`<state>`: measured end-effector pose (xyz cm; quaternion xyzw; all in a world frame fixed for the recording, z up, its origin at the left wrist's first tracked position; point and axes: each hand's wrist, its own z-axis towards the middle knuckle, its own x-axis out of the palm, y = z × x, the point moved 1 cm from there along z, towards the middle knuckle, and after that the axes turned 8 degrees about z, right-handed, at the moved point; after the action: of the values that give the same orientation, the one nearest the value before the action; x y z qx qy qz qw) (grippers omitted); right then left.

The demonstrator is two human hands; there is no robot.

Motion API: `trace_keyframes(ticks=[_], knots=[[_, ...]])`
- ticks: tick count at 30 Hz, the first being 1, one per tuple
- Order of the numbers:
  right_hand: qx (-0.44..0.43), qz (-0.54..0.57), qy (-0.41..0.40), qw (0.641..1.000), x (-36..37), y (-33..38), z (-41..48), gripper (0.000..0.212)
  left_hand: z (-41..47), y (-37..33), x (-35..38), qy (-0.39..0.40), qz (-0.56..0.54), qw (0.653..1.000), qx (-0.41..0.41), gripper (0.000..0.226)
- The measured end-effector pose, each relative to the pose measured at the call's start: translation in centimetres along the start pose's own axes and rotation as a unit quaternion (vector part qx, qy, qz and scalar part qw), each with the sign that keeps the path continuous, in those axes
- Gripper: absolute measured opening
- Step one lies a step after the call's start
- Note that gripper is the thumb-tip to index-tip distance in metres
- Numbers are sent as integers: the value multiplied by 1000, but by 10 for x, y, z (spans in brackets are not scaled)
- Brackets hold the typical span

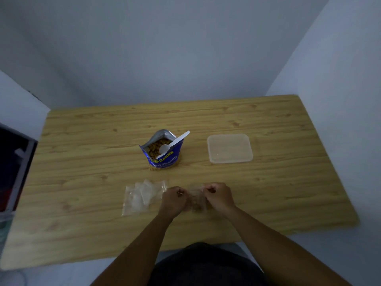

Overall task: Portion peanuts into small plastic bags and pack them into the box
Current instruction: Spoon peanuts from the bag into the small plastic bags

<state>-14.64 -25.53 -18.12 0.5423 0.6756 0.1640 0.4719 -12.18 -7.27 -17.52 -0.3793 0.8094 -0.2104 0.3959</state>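
A small clear plastic bag point(196, 200) with some peanuts in its lower part hangs between my two hands over the near middle of the table. My left hand point(175, 200) pinches its top left corner and my right hand point(219, 196) pinches its top right corner. Behind them an open blue peanut pouch point(165, 159) stands upright with a white plastic spoon point(172, 144) resting in it. A clear, lidless plastic box point(229, 148) sits to the pouch's right. A pile of empty small bags point(142, 196) lies just left of my left hand.
The wooden table point(82, 162) is set into a corner with white walls behind and to the right. A dark shelf or cabinet point(12, 172) stands off the table's left edge. A few loose peanuts lie at the pouch's base.
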Motion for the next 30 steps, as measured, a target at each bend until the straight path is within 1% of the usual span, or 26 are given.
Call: trace_keyframes(ticks=[2,4,6,7,9,11,12,13,15,17,18,20,23,25,27,29,30], knots=[[-8,-51,-17,999,-1,4,0,21,0,1,-8,-7,18,1000,11,11],[-22,-102,-45,993,-2,11,-2,35,0,4,-22,-43,55,997,35,10],[-80,-132,-63,986,3,19,-4,43,-2,10,-39,-97,79,990,59,7],[-121,-139,-59,981,9,23,-4,42,-3,14,-48,-124,89,986,73,7],[-190,-160,-33,968,26,32,-5,31,-7,22,-64,-175,115,972,106,9],[-231,-182,-5,956,46,44,-8,24,-8,35,-77,-215,152,955,136,15],[-234,-191,11,953,57,50,-10,23,-9,41,-81,-222,175,948,145,19],[-228,-201,28,952,67,56,-11,24,-10,46,-84,-219,197,944,150,23],[-186,-237,66,951,87,65,-11,33,-11,57,-87,-196,224,942,157,33],[-127,-255,70,956,100,70,-9,39,-14,65,-86,-167,230,947,149,41],[-104,-250,61,961,105,70,-8,39,-14,69,-85,-155,229,950,143,44],[-79,-242,36,967,111,71,-6,30,-13,75,-83,-137,230,954,137,48],[-51,-220,32,974,110,71,-2,20,-9,81,-84,-132,236,952,141,52],[-34,-190,34,981,104,70,2,14,-6,81,-86,-135,240,950,147,52],[-21,-131,34,991,95,67,5,16,-2,81,-87,-134,243,948,155,49],[-31,-69,36,996,85,67,6,20,2,79,-90,-137,243,946,164,45],[-43,-50,40,997,79,69,6,17,4,77,-92,-141,240,945,173,44]])
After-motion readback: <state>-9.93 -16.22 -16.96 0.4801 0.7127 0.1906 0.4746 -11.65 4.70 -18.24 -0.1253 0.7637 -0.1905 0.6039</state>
